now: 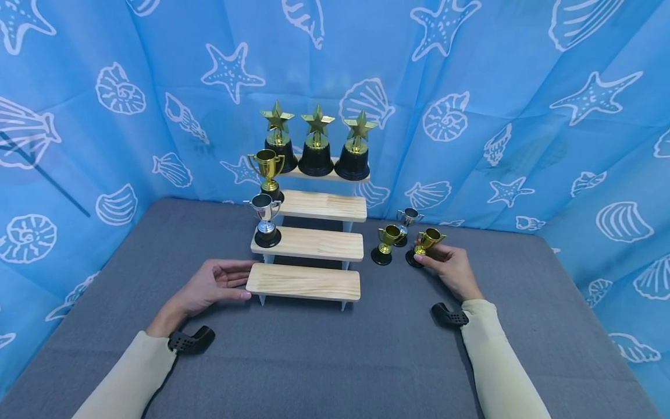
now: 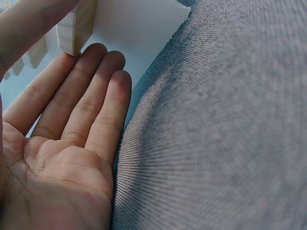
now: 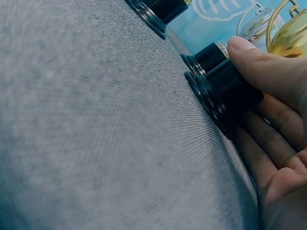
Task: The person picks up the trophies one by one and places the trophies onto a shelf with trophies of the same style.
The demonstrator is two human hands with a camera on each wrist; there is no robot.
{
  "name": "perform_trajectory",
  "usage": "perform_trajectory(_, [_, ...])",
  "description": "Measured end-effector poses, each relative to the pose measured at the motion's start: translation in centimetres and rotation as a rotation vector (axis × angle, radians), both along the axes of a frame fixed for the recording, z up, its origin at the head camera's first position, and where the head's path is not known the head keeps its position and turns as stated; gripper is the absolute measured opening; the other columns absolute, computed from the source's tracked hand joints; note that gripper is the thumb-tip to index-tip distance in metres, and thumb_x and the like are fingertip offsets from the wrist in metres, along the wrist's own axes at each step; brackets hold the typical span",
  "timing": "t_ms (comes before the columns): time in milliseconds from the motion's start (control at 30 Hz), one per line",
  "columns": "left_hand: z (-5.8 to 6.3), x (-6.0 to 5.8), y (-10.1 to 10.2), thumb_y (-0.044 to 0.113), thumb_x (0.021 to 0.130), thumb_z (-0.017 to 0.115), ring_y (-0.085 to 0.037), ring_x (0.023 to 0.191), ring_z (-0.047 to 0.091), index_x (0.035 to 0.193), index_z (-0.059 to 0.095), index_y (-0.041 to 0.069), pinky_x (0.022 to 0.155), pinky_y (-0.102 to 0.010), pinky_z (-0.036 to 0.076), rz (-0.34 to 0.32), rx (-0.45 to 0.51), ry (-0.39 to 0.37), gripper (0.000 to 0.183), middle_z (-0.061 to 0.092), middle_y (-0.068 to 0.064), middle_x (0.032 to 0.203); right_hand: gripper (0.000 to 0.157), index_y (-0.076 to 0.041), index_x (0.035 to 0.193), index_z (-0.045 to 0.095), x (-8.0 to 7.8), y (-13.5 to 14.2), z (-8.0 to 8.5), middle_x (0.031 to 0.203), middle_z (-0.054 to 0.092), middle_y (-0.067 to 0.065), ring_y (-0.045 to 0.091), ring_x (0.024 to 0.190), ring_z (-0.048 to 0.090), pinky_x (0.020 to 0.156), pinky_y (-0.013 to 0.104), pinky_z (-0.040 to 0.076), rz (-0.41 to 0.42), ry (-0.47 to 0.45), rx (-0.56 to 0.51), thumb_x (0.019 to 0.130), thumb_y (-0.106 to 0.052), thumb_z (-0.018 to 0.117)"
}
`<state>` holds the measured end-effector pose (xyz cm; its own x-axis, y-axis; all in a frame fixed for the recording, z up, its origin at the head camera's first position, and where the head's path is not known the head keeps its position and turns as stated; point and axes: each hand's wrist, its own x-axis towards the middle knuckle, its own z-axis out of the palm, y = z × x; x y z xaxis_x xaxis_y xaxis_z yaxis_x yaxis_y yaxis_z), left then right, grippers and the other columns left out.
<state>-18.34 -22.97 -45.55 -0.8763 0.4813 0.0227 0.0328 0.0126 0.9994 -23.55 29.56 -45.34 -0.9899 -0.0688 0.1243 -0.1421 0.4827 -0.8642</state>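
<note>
My right hand [image 1: 453,269] holds a small gold trophy cup [image 1: 431,236] low down, right of the wooden shelf stand. In the right wrist view the thumb lies against its black base [image 3: 230,93], with fingers on the other side; the base appears to be on the cloth. Beside it stand another gold trophy cup [image 1: 390,235] and a silver trophy cup [image 1: 409,217]. My left hand [image 1: 211,284] is at the left end of the lowest shelf [image 1: 303,281], thumb in front. Its fingers [image 2: 98,96] are extended near the board's end in the left wrist view.
Three gold star trophies [image 1: 316,137] line the top shelf. A gold cup [image 1: 267,166] is at the left end of the second shelf, a silver cup [image 1: 266,212] on the third. Grey cloth [image 1: 335,361] covers the table; a blue shell-print curtain [image 1: 335,52] hangs behind.
</note>
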Motion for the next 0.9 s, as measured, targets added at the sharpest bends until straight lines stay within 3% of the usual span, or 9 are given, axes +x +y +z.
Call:
perform_trajectory(400, [0.4, 0.1, 0.1, -0.007, 0.082, 0.079, -0.014, 0.122, 0.061, 0.143, 0.038, -0.02, 0.103, -0.031, 0.051, -0.001, -0.009, -0.009, 0.075, 0.043, -0.04, 0.145, 0.044, 0.001, 0.127, 0.069, -0.1, -0.1, 0.3, 0.124, 0.07, 0.018, -0.002, 0.107, 0.062, 0.087, 0.009, 0.051, -0.016, -0.003, -0.025, 0.092, -0.023, 0.078])
perform_trajectory(633, [0.3, 0.1, 0.1, -0.007, 0.082, 0.079, -0.014, 0.122, 0.062, 0.143, 0.038, -0.02, 0.103, -0.031, 0.051, -0.006, -0.005, -0.001, 0.075, 0.044, -0.039, 0.144, 0.045, 0.002, 0.128, 0.068, 0.0, -0.1, 1.0, 0.125, 0.069, 0.019, -0.003, 0.105, 0.062, 0.083, 0.01, 0.052, -0.054, -0.018, -0.013, 0.093, -0.024, 0.077])
perform_trajectory(900, [0.1, 0.1, 0.1, -0.007, 0.081, 0.08, -0.014, 0.121, 0.062, 0.142, 0.039, -0.02, 0.103, -0.031, 0.052, -0.006, 0.003, 0.002, 0.075, 0.045, -0.039, 0.144, 0.046, 0.001, 0.126, 0.069, 0.2, -0.3, 2.2, 0.122, 0.07, 0.018, -0.004, 0.103, 0.063, 0.083, 0.011, 0.053, -0.067, 0.027, 0.01, 0.092, -0.028, 0.078])
